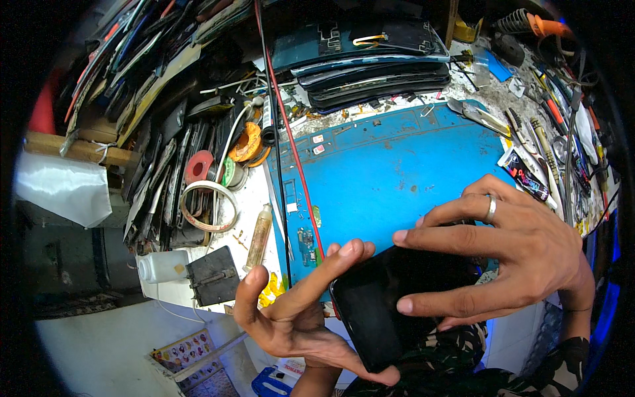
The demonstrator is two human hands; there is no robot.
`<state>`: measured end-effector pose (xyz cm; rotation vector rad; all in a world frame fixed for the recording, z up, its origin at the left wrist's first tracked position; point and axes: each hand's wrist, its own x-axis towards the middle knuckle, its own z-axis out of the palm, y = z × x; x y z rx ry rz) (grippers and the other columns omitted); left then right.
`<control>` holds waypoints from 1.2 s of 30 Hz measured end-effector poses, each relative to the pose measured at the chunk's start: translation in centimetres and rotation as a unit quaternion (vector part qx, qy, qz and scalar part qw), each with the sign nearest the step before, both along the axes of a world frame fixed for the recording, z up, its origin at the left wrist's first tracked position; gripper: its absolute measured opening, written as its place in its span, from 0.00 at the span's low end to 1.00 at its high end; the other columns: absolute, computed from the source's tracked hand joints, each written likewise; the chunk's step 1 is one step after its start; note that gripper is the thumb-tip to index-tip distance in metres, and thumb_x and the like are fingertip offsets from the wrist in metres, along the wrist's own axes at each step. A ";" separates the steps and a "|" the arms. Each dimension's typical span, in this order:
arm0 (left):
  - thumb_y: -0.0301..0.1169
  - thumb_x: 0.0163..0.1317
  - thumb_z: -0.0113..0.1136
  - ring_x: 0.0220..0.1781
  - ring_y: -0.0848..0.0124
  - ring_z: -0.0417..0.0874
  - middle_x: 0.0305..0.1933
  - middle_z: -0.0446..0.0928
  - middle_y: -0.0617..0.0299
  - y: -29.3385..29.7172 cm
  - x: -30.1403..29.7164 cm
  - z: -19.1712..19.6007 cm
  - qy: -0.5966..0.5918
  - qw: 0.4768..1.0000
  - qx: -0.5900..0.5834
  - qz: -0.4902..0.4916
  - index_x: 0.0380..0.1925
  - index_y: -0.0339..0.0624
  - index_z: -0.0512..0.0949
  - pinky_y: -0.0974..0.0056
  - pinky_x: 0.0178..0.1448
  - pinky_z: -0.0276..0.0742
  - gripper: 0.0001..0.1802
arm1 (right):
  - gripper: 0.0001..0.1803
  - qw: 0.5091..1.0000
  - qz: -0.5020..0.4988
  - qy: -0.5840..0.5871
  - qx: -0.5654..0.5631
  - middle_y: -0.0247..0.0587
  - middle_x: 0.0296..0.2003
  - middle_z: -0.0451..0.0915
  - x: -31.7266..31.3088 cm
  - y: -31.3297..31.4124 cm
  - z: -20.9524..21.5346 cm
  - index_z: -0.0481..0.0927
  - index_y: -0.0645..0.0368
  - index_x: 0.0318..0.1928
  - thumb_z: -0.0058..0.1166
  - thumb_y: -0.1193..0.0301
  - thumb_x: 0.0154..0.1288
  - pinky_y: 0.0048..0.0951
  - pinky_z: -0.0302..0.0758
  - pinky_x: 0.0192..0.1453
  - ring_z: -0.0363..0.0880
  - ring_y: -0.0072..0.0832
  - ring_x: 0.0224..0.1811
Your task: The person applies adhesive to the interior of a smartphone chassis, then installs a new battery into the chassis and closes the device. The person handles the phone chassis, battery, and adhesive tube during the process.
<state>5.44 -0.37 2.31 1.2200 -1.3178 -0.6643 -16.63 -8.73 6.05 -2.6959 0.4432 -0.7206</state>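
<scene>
**Dark phone held over a cluttered repair bench**

Cluttered and stained, the workbench carried a blue rubber work mat (pixel 397 165) at its centre, pitted and scuffed. Far across it lay a stack of dark flat phone panels (pixel 370 66); to the left stood rolls of tape and an orange spool of wire (pixel 248 142), with a white plastic bottle (pixel 162 266) nearer. A red cable (pixel 291 132) ran from far to near along the mat's left edge. Tweezers and screwdrivers (pixel 536 126) were strewn on the right.

Near the lower edge, above the mat's near side, a black glossy slab-shaped smartphone (pixel 380 311) sat between both hands. The left hand (pixel 297 317) cupped it from the left and below, thumb under the near corner and fingers spread along its edge. The right hand (pixel 522 258), a silver ring on one finger, pressed two extended fingertips on the glass face while its other fingers stayed spread.

The phone looked light, rigid and smooth, so likely slippery and easily cracked; holding it by the long side edges seemed safer than pinching the glass.
</scene>
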 end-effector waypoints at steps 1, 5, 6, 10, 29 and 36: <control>0.62 0.19 0.80 0.48 0.54 0.85 0.44 0.83 0.43 0.0 -0.1 -0.1 0.005 1.000 -0.008 0.012 0.64 0.34 0.43 0.49 0.66 0.73 0.77 | 0.21 1.000 -0.002 -0.001 -0.005 0.41 0.55 0.79 0.0 0.0 -0.1 0.85 0.31 0.48 0.67 0.53 0.50 0.29 0.70 0.40 0.80 0.32 0.46; 0.64 0.19 0.78 0.49 0.56 0.85 0.41 0.84 0.47 -0.3 0.1 -0.5 -0.019 0.999 -0.039 0.022 0.64 0.32 0.44 0.48 0.72 0.63 0.77 | 0.22 1.000 -0.013 0.003 -0.016 0.40 0.56 0.79 0.0 0.3 -0.1 0.84 0.29 0.49 0.67 0.52 0.50 0.30 0.70 0.40 0.80 0.32 0.46; 0.64 0.19 0.78 0.48 0.56 0.85 0.41 0.84 0.47 -0.6 0.5 -0.5 -0.052 0.997 -0.062 -0.002 0.64 0.32 0.44 0.48 0.72 0.63 0.77 | 0.23 1.000 -0.016 0.005 -0.021 0.39 0.56 0.78 0.0 0.4 -0.2 0.84 0.29 0.50 0.67 0.52 0.50 0.30 0.70 0.40 0.80 0.32 0.46; 0.63 0.20 0.79 0.49 0.59 0.84 0.45 0.83 0.49 -0.6 0.8 -0.8 -0.089 0.991 -0.095 -0.039 0.66 0.32 0.45 0.51 0.70 0.68 0.77 | 0.23 0.999 -0.022 0.010 -0.039 0.38 0.57 0.78 0.0 0.5 -0.3 0.83 0.28 0.51 0.67 0.51 0.50 0.30 0.68 0.41 0.80 0.32 0.47; 0.47 0.22 0.86 0.57 0.59 0.80 0.54 0.78 0.47 0.6 -0.4 0.4 0.091 0.995 0.002 -0.033 0.71 0.44 0.35 0.50 0.67 0.71 0.82 | 0.24 0.999 -0.015 0.012 -0.034 0.39 0.57 0.77 0.0 0.6 -0.5 0.82 0.27 0.52 0.66 0.48 0.50 0.30 0.65 0.39 0.80 0.31 0.46; 0.39 0.27 0.86 0.60 0.62 0.78 0.58 0.77 0.50 0.5 1.0 -0.3 0.032 0.996 -0.009 -0.082 0.73 0.49 0.32 0.48 0.70 0.69 0.81 | 0.24 0.999 -0.012 0.018 -0.031 0.39 0.58 0.77 0.2 0.6 -0.4 0.82 0.28 0.52 0.66 0.50 0.51 0.32 0.66 0.41 0.79 0.32 0.47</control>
